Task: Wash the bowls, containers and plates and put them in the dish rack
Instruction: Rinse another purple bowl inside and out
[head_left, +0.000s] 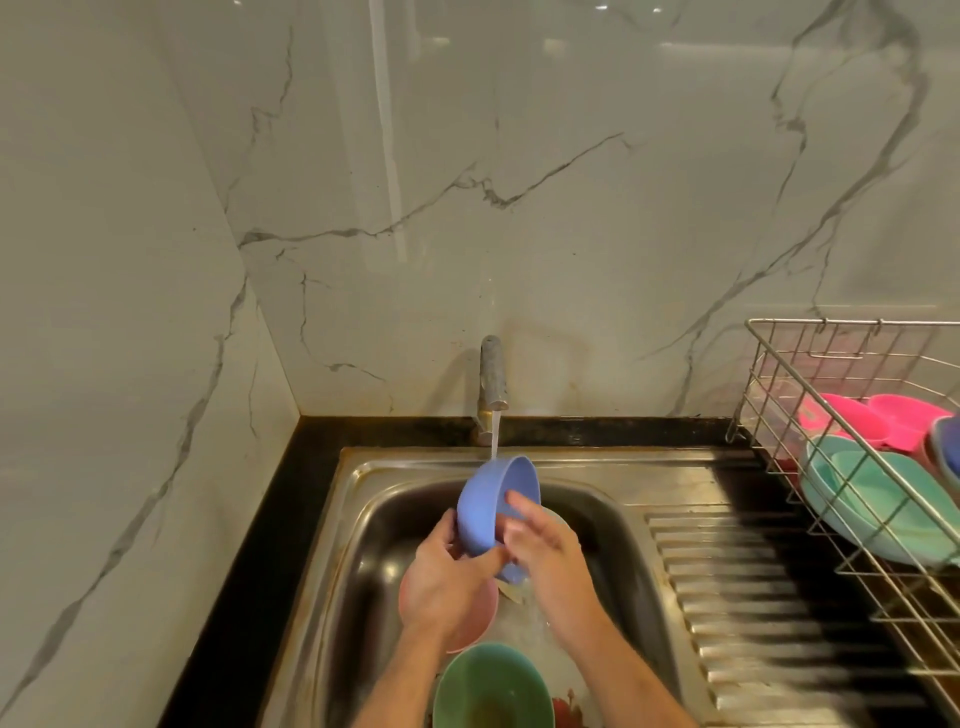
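Here the blue bowl (491, 506) is held tilted over the sink (597, 519), under the water (494, 434) that runs from the tap (492, 376). The left hand (447, 579) grips it from the side with curled fingers, its grip closed on the bowl. The right hand (545, 551) lies on the bowl's outside with fingers almost straight. Below them in the sink sit a pink bowl (475, 621) and a green bowl (493, 686). The rack (810, 364) at right holds teal plates (878, 499) and pink dishes (878, 418).

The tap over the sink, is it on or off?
On: a stream of water falls from the tap onto the blue bowl.
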